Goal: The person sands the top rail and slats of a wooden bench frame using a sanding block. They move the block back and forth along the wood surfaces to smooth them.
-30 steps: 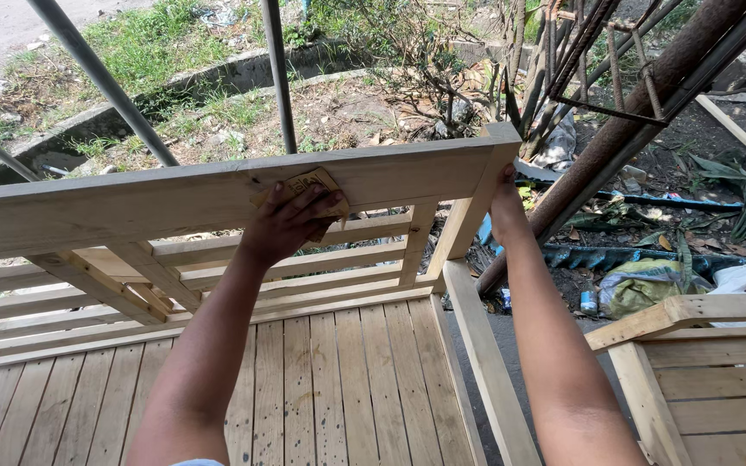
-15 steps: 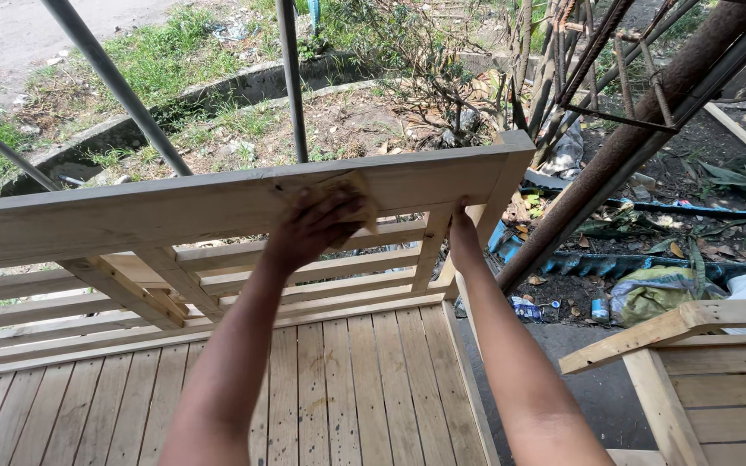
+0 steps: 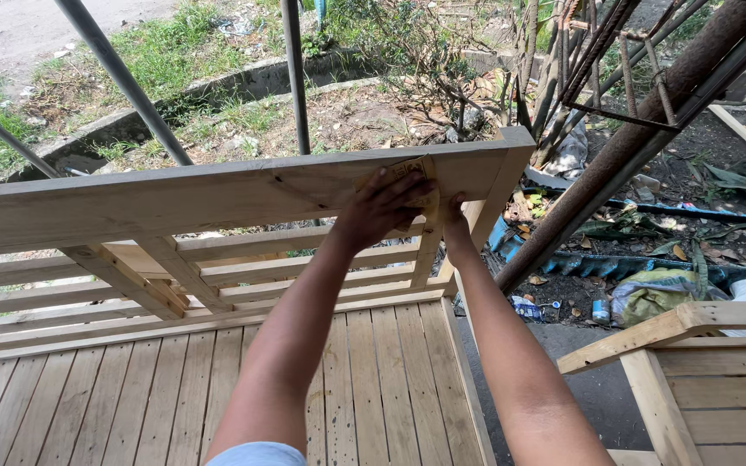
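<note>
A sheet of sandpaper [image 3: 412, 177] is pressed flat against the top rail [image 3: 218, 194] of a wooden bed frame by the left hand [image 3: 382, 207], its fingers spread over the paper near the rail's right end. The right hand [image 3: 452, 223] is wrapped around the corner post [image 3: 494, 194] just beside it, steadying the frame; its fingers are partly hidden. Sanding of the rail's face appears to be in hand. Even pressure along the grain is called for next, above the slatted base [image 3: 131, 397].

Sandpaper [image 3: 412, 177] lies on the top rail [image 3: 218, 194], slatted floor [image 3: 131, 406] below, second frame [image 3: 692, 362] right.
</note>
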